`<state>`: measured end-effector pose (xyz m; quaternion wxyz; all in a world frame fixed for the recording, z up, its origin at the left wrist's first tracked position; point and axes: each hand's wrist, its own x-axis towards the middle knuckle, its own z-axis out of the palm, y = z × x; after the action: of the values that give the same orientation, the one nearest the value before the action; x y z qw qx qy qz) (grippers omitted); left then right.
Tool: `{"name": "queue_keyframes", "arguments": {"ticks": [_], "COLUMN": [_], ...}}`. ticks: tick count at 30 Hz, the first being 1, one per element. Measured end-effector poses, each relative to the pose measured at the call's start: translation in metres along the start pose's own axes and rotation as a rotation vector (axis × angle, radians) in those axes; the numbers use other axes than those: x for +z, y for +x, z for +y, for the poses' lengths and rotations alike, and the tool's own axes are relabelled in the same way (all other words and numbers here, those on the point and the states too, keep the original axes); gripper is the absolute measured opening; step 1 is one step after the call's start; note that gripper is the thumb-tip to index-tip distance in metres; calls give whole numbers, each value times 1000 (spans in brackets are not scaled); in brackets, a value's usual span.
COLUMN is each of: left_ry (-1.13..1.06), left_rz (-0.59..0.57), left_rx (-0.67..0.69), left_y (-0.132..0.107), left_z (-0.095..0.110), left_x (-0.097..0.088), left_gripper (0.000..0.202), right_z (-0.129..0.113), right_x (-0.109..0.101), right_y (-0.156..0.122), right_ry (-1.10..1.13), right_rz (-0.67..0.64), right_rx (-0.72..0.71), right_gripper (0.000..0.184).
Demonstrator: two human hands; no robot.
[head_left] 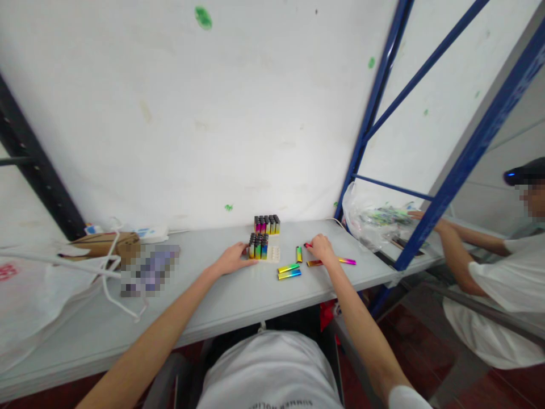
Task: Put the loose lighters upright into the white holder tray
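Note:
Several metallic rainbow-coloured lighters with dark tops stand upright in a white holed tray, whose right side shows bare holes. My left hand grips the tray's left side, thumb at the front and fingers behind. On the table to the right, my right hand is closed on a red lighter, mostly hidden under its fingers. Loose lighters lie around it: a yellow-green one, a green-yellow one, a blue-yellow one and a magenta one.
Behind the tray stands another block of upright lighters. At left on the grey table lie a brown case, a pixelated object and a white plastic bag. A blue rack post, a clear bag and a co-worker are at right.

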<state>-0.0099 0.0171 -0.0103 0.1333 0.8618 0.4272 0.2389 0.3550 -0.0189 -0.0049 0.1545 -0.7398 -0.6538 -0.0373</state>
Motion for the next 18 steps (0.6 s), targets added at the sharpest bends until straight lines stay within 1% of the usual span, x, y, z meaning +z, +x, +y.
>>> {"name": "queue_keyframes", "arguments": {"ticks": [2,4,6,8,10,12,14,16,18], "left_ry": [15,27,25,11,17,24,22,23,31], "left_rz": [4,2,12,15,10,10,11,12,15], "left_rx": [8,19,33,32,27,27,27,25,26], "left_y": [0,-1,-1,-1,-1,-1,-1,0,0], "left_z": [0,1,0,0,-1,-1,-1,-2,-4], "left_x": [0,0,0,0,0,0,0,1,2], "left_gripper": [57,57,58,59,58,57,56,57,58], "right_z": [-4,-9,-17,-28,-42,-57,-71,-83,-92], "right_x": [-2,-4,-5,-4,-1,2,2,1,0], "right_y": [1,3,4,4,0,-5,-10,-14,-16], "right_ry": [21,136,379,712,1052,1287,1392,1436,1457], "right_rz": [14,44,77,84,50,-18,-102,-182,-233], "right_rx": [26,28,2,-31,-47,-58,-64,-68,-60], "right_gripper": [22,23,21,20,29,39,44,47,48]}}
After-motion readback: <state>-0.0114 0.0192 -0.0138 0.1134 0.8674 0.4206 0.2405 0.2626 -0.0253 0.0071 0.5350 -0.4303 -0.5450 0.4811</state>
